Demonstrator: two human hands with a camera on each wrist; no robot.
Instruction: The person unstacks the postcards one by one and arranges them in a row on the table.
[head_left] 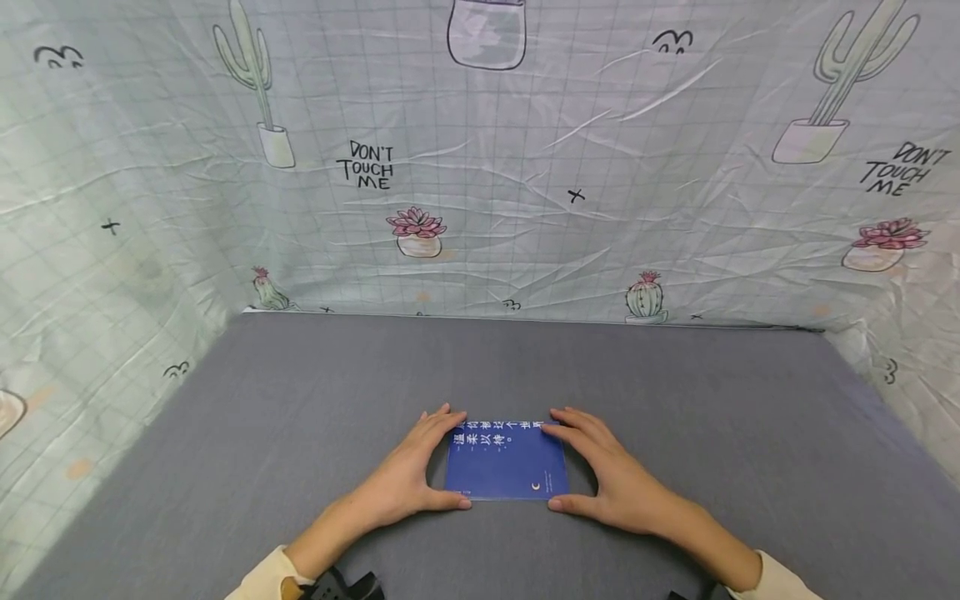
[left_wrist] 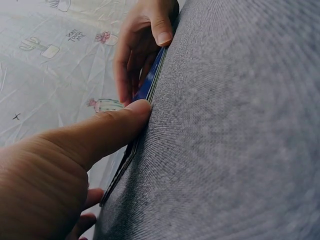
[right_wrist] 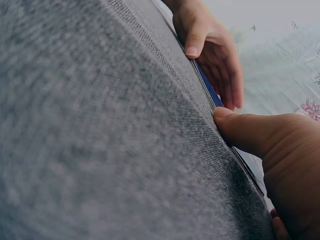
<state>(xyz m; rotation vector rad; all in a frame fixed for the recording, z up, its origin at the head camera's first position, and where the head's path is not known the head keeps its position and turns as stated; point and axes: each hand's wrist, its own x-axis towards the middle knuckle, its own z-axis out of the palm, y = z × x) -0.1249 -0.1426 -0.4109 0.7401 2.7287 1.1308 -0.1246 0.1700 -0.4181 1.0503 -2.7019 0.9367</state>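
A thin blue booklet (head_left: 506,467) lies flat on the grey table, printed with white characters along its far side and a small yellow moon near its right corner. My left hand (head_left: 405,479) grips its left end, thumb at the near edge and fingertips at the far corner. At the right end, my right hand (head_left: 630,483) holds it the same way. The left wrist view shows the left thumb (left_wrist: 115,122) against the layered edge of the booklet (left_wrist: 150,82). In the right wrist view the right thumb (right_wrist: 245,127) presses that near edge, low over the cloth.
Grey fabric covers the table (head_left: 337,375) around the booklet. Behind it and along both sides hangs a pale curtain (head_left: 480,125) printed with cacti and lettering. A black wrist device (head_left: 341,586) shows at the left sleeve.
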